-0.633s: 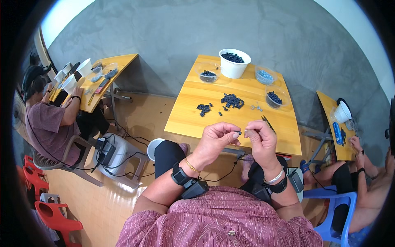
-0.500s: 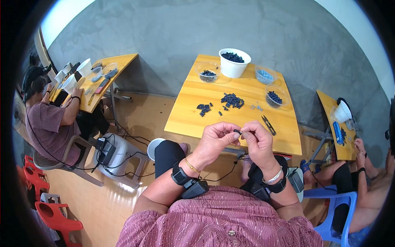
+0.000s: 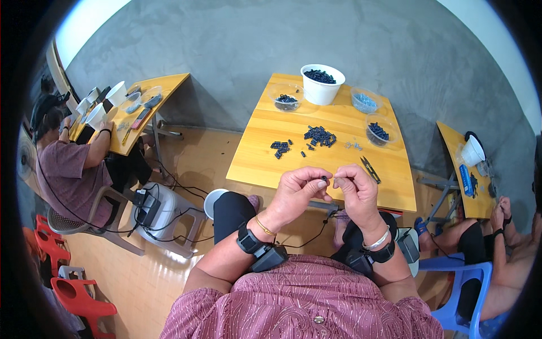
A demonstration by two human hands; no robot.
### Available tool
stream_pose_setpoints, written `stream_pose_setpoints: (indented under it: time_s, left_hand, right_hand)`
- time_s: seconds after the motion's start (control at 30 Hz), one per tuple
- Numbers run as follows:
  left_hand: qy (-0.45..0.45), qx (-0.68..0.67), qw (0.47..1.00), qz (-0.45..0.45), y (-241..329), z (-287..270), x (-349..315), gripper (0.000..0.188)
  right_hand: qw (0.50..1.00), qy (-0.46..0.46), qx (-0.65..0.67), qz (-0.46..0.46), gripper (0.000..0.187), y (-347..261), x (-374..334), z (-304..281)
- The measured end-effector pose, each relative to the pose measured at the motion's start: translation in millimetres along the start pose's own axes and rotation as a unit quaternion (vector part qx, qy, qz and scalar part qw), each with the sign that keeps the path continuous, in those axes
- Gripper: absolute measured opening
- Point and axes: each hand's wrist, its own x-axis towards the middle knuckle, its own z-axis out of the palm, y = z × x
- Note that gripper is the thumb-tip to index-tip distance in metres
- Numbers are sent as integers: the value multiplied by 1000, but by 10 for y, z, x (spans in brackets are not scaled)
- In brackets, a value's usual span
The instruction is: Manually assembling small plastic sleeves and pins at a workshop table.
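Observation:
Over the near edge of the yellow wooden table (image 3: 254, 164), my left hand (image 3: 296, 193) is closed, pinching a small black plastic piece (image 3: 324, 178) between thumb and fingertips. Just to its right, with a narrow gap between, my right hand (image 3: 359, 195) has thumb and forefinger pressed together. Whatever it pinches is too small to name. Beyond the hands lie a pile of small black pieces (image 3: 320, 137), a smaller group of black pieces (image 3: 280, 148) at left, and a few tiny clear bits (image 3: 354, 145). Black thread snips (image 3: 370, 169) rest right of my right hand.
At the table's back stands a white tub (image 3: 319, 93) full of black pieces. Clear bowls hold black parts (image 3: 286, 103), bluish bits (image 3: 365, 103) and more black pieces (image 3: 378, 131). Co-workers sit at tables left and right. A white bucket (image 3: 212, 203) and cables are on the floor.
My hands have drawn slightly apart. The black piece stays in my left fingertips, and my right fingers have come away from it. The table's items look unchanged.

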Motion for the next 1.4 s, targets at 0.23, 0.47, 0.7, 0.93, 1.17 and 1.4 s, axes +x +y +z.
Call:
stream_pose_setpoints:
  time_s: [0.23, 0.47, 0.7, 0.93, 1.17, 1.4]
  left_hand:
    - [17, 43, 999, 28, -40, -17, 0, 15]
    - [28, 44, 998, 34, -67, -46, 17, 10]
    - [19, 69, 995, 74, -104, -61, 29, 8]
    - [6, 78, 995, 55, -116, -107, 41, 6]
    - [-3, 97, 995, 27, -144, -155, 30, 5]
    - [5, 28, 999, -25, -225, -157, 45, 5]
  right_hand:
    - [1000, -17, -9, -9, 5, 5, 25, -23]
    - [1000, -28, -8, -1, 7, 46, 27, 1]
    - [997, -44, -55, -29, 7, 15, 56, 10]
    - [993, -68, -77, -52, 9, -9, 92, 10]
    - [979, -141, -120, -81, 13, -44, 144, -48]
    - [991, -110, -80, 6, 8, 1, 65, -25]
